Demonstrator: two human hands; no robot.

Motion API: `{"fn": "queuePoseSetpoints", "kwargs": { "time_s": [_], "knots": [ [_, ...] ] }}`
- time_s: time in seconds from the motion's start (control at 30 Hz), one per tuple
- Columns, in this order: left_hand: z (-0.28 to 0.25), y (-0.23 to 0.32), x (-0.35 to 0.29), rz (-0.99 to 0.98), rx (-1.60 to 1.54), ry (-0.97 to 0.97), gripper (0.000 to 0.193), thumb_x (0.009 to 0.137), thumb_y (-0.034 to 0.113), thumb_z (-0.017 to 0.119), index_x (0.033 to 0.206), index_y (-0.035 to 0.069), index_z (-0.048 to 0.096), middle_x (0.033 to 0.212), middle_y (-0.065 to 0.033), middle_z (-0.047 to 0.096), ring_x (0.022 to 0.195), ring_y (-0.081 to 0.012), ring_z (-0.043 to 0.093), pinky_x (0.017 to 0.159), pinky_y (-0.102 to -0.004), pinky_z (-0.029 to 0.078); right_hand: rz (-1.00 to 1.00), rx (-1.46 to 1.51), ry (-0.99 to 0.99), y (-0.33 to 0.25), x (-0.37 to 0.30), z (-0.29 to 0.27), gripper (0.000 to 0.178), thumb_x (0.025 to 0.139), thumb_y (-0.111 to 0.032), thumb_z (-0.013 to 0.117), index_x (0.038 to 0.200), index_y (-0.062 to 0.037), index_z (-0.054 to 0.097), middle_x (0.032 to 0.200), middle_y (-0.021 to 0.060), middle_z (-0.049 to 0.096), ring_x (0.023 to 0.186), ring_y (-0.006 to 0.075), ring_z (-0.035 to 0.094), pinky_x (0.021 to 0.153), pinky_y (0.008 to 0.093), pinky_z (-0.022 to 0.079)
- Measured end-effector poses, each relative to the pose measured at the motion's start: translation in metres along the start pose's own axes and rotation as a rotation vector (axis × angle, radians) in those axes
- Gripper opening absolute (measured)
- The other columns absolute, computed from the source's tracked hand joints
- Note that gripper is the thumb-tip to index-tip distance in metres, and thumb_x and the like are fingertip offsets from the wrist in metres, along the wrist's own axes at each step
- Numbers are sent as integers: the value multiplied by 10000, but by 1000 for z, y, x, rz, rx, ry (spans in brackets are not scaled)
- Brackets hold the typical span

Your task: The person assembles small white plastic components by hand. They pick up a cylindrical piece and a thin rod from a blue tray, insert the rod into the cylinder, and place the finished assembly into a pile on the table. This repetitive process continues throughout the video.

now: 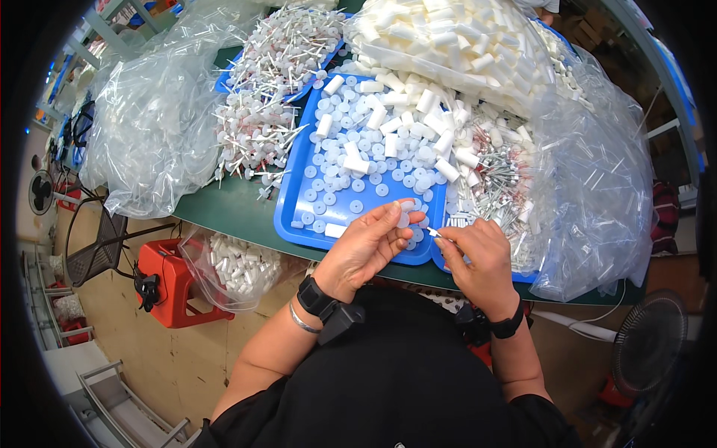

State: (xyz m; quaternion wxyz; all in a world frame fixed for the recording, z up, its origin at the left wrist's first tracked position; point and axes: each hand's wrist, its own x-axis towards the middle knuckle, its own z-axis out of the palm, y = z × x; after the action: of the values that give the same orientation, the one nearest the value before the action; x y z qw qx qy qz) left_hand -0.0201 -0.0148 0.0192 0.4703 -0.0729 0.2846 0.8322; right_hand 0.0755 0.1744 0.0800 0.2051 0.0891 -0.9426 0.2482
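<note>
Over the near edge of the blue tray (286, 200), my left hand (360, 250) pinches a translucent white plastic disc (404, 219) between thumb and fingers. Just to its right, my right hand (479, 261) grips a small white pin-like piece (434, 232) whose tip points toward the disc; a small gap seems to lie between the two. Many similar loose discs (357, 206) cover the tray, with white foam-like cylinders (356, 164) scattered among them. Beside my right hand is a pile of metal screws or pins (497, 170) mixed with white parts.
Assembled white pins with discs (258, 134) are heaped at the left on the green table (216, 201). Clear plastic bags (149, 134) lie beyond them. A large bag of white cylinders (455, 45) stands at the back. Below the table are a red stool (168, 280) and a fan (650, 340).
</note>
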Motion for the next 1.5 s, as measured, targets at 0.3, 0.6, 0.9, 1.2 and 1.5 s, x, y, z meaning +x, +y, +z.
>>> {"fn": "queuePoseSetpoints", "kwargs": {
  "time_s": [0.3,0.6,0.9,1.2,1.5],
  "knots": [
    [7,-2,-5,58,66,63,495,1011,241,637,1424,35,457,1109,-115,663,849,-102,665,766,-222,570,-47,-65,-53,-1,0,-3,107,819,-85,768,896,-69,695,692,32,582,664,225,535,650,368,410],
    [10,-8,-3,16,99,-27,322,1015,195,626,1256,-18,612,1130,-99,690,985,-153,704,893,-264,585,-58,-81,-22,0,1,1,88,836,-76,751,887,-73,678,702,36,579,664,231,533,645,371,403],
    [7,-19,-3,-70,64,-41,327,1002,217,654,1222,-23,626,1058,-67,677,936,-143,692,829,-251,588,711,735,-105,-9,-9,17,51,916,-80,686,924,-31,693,677,82,638,576,251,575,619,367,420],
    [9,-19,-3,-125,139,-78,347,1015,277,633,1221,-2,644,1068,-54,677,932,-126,679,824,-251,587,-89,-3,-3,7,-5,13,105,882,-54,699,982,-26,686,652,60,537,603,249,517,611,388,385],
    [8,-17,-4,4,147,19,319,1021,241,622,1223,-6,635,1099,-78,694,929,-119,689,825,-253,583,182,339,-120,8,-9,12,104,919,-89,674,988,-12,683,719,99,623,691,289,607,686,389,469]
  ]
}}
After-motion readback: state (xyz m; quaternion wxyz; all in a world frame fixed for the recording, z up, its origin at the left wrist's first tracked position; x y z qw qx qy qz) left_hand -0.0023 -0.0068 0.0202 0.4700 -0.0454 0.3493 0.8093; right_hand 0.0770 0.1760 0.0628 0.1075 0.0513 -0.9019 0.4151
